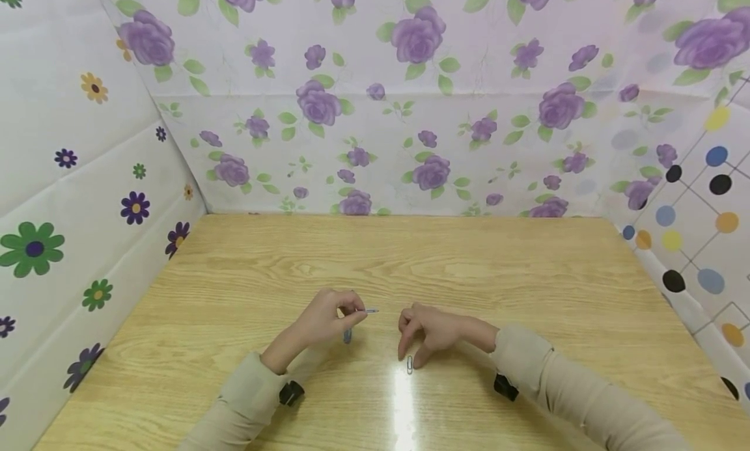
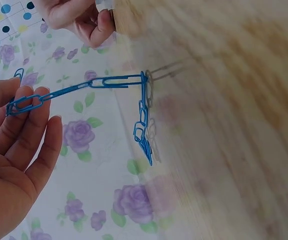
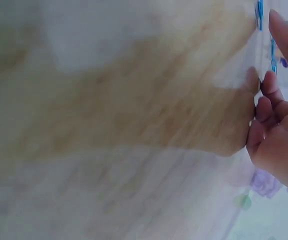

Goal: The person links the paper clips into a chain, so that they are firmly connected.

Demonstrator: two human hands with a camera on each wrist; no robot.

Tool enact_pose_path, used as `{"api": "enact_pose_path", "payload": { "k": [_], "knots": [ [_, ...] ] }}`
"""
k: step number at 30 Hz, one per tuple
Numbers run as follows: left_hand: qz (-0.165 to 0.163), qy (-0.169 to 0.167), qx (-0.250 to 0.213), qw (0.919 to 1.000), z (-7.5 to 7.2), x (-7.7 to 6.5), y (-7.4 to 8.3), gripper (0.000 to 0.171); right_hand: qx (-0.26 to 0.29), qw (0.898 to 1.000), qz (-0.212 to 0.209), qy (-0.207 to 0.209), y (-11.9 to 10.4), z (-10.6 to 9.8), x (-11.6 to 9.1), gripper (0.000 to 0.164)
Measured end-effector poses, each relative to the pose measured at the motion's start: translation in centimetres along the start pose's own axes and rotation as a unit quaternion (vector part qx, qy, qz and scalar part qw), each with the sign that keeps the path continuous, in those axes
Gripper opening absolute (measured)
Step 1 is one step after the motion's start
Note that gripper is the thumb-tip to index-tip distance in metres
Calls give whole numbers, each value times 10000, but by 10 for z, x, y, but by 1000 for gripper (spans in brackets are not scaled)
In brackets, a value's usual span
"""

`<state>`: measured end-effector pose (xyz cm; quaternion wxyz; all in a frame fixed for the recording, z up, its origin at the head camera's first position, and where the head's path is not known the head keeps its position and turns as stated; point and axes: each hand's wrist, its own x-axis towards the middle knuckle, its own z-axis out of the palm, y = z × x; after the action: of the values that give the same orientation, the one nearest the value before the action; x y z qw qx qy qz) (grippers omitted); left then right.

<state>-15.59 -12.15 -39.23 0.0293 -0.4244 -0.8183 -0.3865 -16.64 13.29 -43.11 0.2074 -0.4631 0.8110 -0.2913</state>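
My left hand (image 1: pixel 331 317) is raised over the table and pinches one end of a chain of blue paper clips (image 2: pixel 66 90) between thumb and fingertips. The chain stretches away from the fingers, then bends, its far part lying on the tabletop. In the head view, a short piece of it (image 1: pixel 347 336) shows below the hand. My right hand (image 1: pixel 432 329) rests on the table, thumb and forefinger apart on either side of a loose paper clip (image 1: pixel 409 364). In the right wrist view, the right hand (image 3: pixel 281 132) touches the surface, blue wire (image 3: pixel 259 15) beside its fingertip.
The wooden tabletop (image 1: pixel 410 256) is glossy and reflects light near the front. A rose-patterned cloth (image 1: pixel 375 132) hangs behind it, with patterned sheets (image 1: pixel 117 256) at the sides. A black wrist camera (image 1: pixel 291 393) sits under the left sleeve, another (image 1: pixel 506 386) under the right.
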Motion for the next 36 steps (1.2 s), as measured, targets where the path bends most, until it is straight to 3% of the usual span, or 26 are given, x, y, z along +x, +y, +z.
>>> {"api": "enact_pose_path", "payload": {
  "k": [6,18,28,36],
  "knots": [
    [17,-30,-47,10000,0,1,-1,7,-303,9994,-84,110,-3,3,0,11],
    [16,-92,57,9999,1,5,1,7,-288,9996,-30,-23,-9,2,-7,9],
    [-45,-123,17,9999,4,7,4,6,658,9972,-319,168,-9,-5,-22,6],
    [-46,-155,-100,9998,8,12,5,8,759,9938,-555,587,-11,-17,-36,17]
  ]
}}
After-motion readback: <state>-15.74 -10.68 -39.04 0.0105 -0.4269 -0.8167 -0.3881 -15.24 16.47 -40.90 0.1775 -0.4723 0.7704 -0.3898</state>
